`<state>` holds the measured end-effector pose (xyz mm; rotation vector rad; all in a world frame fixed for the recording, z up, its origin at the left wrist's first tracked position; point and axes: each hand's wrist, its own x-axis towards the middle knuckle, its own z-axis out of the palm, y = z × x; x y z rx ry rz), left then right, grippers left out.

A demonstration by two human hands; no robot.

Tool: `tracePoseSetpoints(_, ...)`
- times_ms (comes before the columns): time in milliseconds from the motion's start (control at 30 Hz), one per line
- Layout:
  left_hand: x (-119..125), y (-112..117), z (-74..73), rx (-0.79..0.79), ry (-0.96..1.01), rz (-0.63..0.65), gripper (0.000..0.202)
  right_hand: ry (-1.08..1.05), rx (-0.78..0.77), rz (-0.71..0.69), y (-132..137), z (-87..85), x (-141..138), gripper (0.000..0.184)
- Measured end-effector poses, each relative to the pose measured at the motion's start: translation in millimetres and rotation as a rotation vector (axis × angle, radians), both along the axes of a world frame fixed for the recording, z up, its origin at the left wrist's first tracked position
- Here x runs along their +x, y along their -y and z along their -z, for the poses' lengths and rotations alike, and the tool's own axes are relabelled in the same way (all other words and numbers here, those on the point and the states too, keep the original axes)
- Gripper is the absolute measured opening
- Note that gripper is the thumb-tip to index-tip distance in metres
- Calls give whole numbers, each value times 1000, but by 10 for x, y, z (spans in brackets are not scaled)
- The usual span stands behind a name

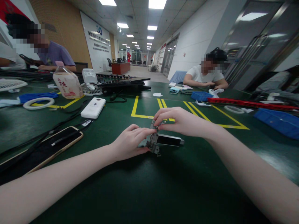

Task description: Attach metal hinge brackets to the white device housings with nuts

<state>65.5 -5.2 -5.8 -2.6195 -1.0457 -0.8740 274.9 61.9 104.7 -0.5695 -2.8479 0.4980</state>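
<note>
In front of me, a grey metal hinge (153,143) is held just above the green table between both my hands. It has a crosswise plate with ears at its ends, and a long arm with a dark, shiny face (169,140) points to the right. My left hand (133,141) grips the plate from the left, thumb low and fingers on top. From above, my right hand (174,121) pinches the plate's far end between thumb and fingertips. The fingers cover part of the plate, and any small piece between the right fingertips is hidden.
A phone (58,146) with cables across it and a white power bank (93,107) lie to the left. Behind them stands a pink-capped bottle (66,81). Yellow tape (142,116) marks the green table (144,193). Blue trays (277,123) are at right; people sit across.
</note>
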Motion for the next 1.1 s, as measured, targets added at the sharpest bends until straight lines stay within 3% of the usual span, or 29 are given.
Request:
tracePoseSetpoints(333,-3,0,17,-6,1,11,51,-9,-88,-2,-44,0,17,17)
tracePoseSetpoints(833,26,0,25,-66,70,-95,96,-27,-176,5,-125,45,43,20)
tracePoseSetpoints(1100,21,-13,23,-124,85,-47,96,-42,-192,-9,-115,34,42,20)
